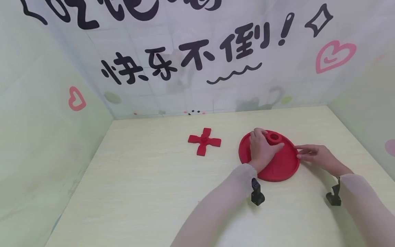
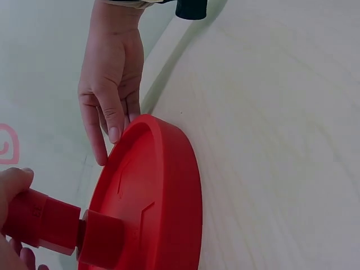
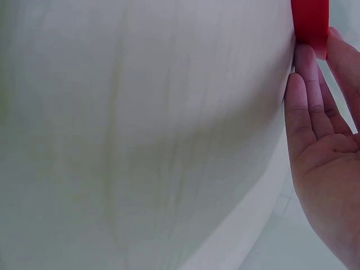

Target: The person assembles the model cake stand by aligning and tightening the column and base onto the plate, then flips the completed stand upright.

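Observation:
In the head view, a round red base (image 1: 280, 168) with a raised rim lies on the table's right part. My left hand (image 1: 262, 149) grips a hollow red tube (image 1: 274, 138), fingers on one side and thumb on the other. In the left wrist view the held red cylinder (image 2: 42, 216) meets a short round socket (image 2: 104, 239) on the base, with a narrow dark neck between them. At the rim's right edge, my right hand (image 1: 318, 156) touches the base with extended fingers. The right wrist view shows its fingertips (image 3: 304, 53) low at the red edge.
A red cross-shaped piece (image 1: 202, 149) with a small central peg lies flat left of the base. Light wood-grain covers the table (image 1: 139, 192). Behind it stands a pale backdrop (image 1: 169, 92) with black characters, and side panels flank the table.

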Action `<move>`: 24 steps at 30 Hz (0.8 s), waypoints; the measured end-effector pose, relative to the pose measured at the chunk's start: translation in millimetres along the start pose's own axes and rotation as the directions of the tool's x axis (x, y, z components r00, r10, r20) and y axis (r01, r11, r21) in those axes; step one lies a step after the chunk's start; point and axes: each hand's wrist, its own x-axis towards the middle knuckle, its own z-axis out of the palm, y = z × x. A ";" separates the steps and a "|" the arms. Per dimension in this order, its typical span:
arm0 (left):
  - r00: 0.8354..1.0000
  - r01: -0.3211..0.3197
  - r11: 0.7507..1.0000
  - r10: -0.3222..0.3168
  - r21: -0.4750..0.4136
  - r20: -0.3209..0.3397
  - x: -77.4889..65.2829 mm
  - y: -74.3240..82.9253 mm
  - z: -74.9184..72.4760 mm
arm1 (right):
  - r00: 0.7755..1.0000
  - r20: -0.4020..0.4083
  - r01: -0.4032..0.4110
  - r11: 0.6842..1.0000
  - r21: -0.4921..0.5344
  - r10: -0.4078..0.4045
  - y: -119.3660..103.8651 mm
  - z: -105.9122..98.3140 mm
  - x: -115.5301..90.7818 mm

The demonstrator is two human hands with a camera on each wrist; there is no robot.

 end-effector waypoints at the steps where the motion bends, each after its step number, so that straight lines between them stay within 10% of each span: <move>1: 1.000 0.004 1.000 -0.003 -0.016 0.014 1.1 -0.8 -1.3 | 1.000 0.000 0.002 1.000 -0.003 -0.002 0.3 0.0 0.3; 8: 0.979 -0.024 0.992 0.049 -0.126 0.200 10.3 -10.0 -14.0 | 1.000 -0.003 0.001 1.000 -0.020 -0.001 -0.8 -0.4 -0.5; 17: 0.879 -0.044 0.985 0.119 -0.170 0.462 20.1 -18.3 -31.6 | 1.000 0.003 -0.011 1.000 -0.008 0.011 -2.2 2.2 -2.4; 20: 0.891 -0.023 0.988 0.090 -0.152 0.446 19.5 -16.6 -30.9 | 1.000 0.003 -0.018 1.000 -0.011 0.018 -1.7 2.9 -2.1; 24: 0.949 -0.009 0.992 0.049 -0.129 0.311 12.8 -13.0 -22.5 | 1.000 0.001 -0.014 1.000 -0.012 0.014 -0.8 2.8 -1.7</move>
